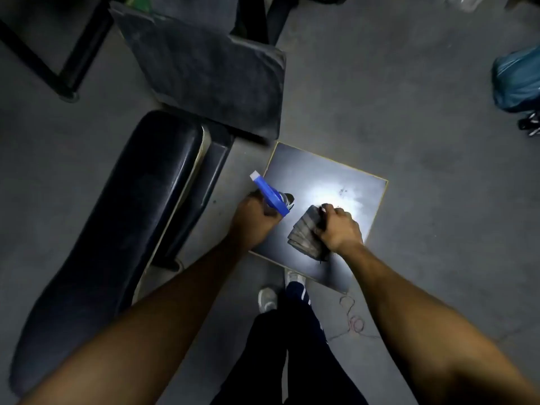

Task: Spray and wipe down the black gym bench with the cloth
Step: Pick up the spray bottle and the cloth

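Observation:
The long black padded gym bench (117, 229) runs diagonally down the left side. My left hand (252, 220) is wrapped around a spray bottle with a blue trigger head and white nozzle (270, 192), its nozzle pointing up-left toward the bench. My right hand (339, 228) grips a folded grey cloth (305, 232) lying on a small dark square table (350, 176) to the right of the bench. Both hands are above the table, not over the bench.
A dusty dark inclined pad (210, 71) stands behind the bench and table. Black metal frame bars (73, 62) sit at upper left. A blue bag (518, 80) lies at the far right. My feet (280, 290) stand at the table's near edge, with a thin red cord (355, 321) on the floor.

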`<state>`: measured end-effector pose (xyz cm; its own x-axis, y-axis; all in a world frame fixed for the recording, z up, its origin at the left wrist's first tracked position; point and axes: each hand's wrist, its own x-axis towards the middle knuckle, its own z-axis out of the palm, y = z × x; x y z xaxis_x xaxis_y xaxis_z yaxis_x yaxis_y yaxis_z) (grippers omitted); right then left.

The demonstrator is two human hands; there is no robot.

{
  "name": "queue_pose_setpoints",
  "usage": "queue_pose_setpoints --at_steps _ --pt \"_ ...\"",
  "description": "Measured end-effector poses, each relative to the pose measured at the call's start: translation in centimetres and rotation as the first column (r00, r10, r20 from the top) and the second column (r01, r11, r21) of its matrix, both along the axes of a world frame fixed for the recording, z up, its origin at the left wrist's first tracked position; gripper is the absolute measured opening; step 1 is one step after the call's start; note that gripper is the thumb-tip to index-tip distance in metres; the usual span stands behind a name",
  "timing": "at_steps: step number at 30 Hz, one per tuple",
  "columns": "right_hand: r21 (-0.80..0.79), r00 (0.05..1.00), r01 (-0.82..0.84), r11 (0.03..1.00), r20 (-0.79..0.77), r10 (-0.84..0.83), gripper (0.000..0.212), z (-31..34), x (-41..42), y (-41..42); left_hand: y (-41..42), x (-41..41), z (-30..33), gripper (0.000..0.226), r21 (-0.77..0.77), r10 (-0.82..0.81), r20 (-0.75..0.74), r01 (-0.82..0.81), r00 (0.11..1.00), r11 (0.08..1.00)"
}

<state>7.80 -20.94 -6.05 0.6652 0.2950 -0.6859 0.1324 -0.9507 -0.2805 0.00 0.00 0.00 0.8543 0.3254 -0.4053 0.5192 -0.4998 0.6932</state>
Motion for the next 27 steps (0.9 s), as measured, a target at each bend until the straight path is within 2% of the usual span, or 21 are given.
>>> queue_pose_setpoints --at_steps 1,4,6,10,13,17,22,27 --pt "-0.025 1.000 -0.028 0.999 0.004 0.028 0.068 -0.3 -0.1 0.1 -0.1 0.0 -0.3 0.036 -0.028 0.011 -0.006 -0.011 1.000 1.000" --pt "-0.081 0.997 -0.073 0.994 0.012 0.074 0.082 -0.9 -0.8 0.2 -0.3 0.1 0.1 0.034 0.013 0.030 -0.082 -0.029 0.996 0.999" --pt "-0.074 0.999 -0.046 0.996 0.000 0.046 0.080 -1.6 -1.0 0.5 -0.4 0.0 0.1 0.030 0.038 0.019 -0.074 -0.017 0.997 0.999" --pt "-0.056 0.978 0.134 0.989 -0.154 -0.141 0.046 -2.1 -0.7 1.6 -0.1 -1.1 0.0 0.023 -0.014 0.100 -0.107 -0.102 0.989 0.995" --pt "-0.050 0.955 0.190 0.981 -0.224 -0.196 0.025 -2.0 -0.9 2.6 0.9 -2.8 -0.3 0.036 -0.022 0.157 -0.150 -0.162 0.976 0.987" --pt "0.016 0.969 0.109 0.994 -0.225 -0.102 0.018 -1.1 -2.1 5.1 1.9 -5.7 2.1 0.045 -0.063 0.259 -0.141 -0.270 0.955 0.961" --pt "0.092 0.966 -0.038 0.995 -0.250 0.060 0.018 0.5 -5.4 9.6 4.0 -11.8 5.3 0.039 0.041 0.427 -0.052 -0.425 0.903 0.904" --pt "0.206 0.952 -0.137 0.969 -0.243 0.187 0.020 2.6 -11.3 15.7 7.5 -20.5 8.4 0.026 0.056 0.586 0.021 -0.586 0.810 0.808"
